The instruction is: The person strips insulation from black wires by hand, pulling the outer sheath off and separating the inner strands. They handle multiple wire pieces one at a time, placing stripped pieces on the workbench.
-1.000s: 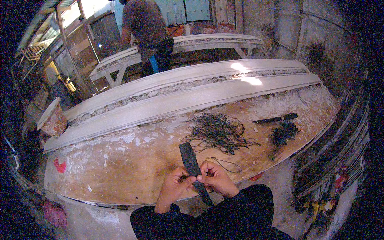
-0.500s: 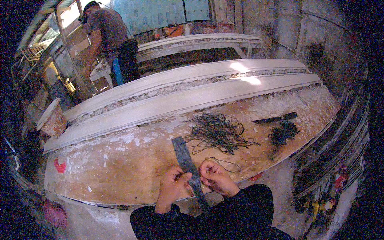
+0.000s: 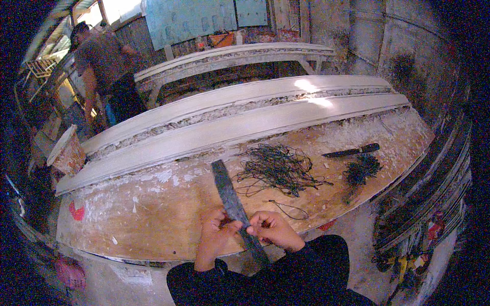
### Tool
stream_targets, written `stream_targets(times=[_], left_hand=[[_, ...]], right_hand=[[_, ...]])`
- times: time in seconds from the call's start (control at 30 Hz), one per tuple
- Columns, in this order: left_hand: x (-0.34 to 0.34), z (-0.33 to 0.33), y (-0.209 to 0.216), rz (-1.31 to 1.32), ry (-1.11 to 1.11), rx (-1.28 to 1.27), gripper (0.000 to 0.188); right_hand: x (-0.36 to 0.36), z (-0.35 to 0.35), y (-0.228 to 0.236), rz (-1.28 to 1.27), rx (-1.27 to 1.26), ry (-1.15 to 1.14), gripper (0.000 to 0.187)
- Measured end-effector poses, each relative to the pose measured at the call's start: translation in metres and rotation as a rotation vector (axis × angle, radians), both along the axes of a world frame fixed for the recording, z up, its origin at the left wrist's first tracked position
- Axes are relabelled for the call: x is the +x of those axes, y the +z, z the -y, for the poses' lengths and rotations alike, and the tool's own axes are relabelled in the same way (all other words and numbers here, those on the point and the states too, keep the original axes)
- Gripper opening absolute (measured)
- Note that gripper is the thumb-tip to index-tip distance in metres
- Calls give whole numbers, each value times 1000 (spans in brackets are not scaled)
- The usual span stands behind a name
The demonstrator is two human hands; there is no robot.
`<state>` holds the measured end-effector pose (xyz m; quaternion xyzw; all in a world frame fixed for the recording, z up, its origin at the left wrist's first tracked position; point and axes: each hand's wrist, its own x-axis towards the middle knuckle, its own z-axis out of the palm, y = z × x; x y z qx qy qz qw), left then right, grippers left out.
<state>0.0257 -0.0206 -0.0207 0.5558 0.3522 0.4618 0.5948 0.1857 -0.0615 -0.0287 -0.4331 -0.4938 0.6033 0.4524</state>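
A long, flat dark-grey strip (image 3: 229, 191), perhaps rubber or cloth, slants across the near edge of the wooden board, its near end reaching my dark sleeves. My left hand (image 3: 215, 232) pinches its left edge, the thumb pressed on its face. On the opposite edge my right hand (image 3: 275, 228) grips it, fingers curled in. Just beyond the right hand lies a thin cord loop (image 3: 290, 209). Farther off is a loose tangle of dark cords (image 3: 278, 168). A dark-bladed knife (image 3: 352, 150) rests to the right, above a small dark bundle of cords (image 3: 362, 169).
The plaster-stained board (image 3: 148, 214) carries long white moulded lengths (image 3: 224, 128) along its far side. A stained bucket (image 3: 67, 153) leans at the left end. Another person (image 3: 104, 66) stands behind, near a white bench (image 3: 229, 55). Dark planks (image 3: 434, 168) are stacked at right.
The strip's far end has shifted away and slightly left, and the strip lies straighter. My right hand has come a little lower. The other person has moved left.
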Motion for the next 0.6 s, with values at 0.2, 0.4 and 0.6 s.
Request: stream_targets(times=[0.2,0.4,0.6], left_hand=[[-4,3,0,-167,-146,-26,11],[-2,4,1,-135,-106,-17,12],[-3,5,-3,-160,-41,-31,12]], right_hand=[[-2,-1,1,-76,56,-58,17],[-1,-1,-1,-141,53,-36,21],[0,-1,0,-125,74,-46,18]])
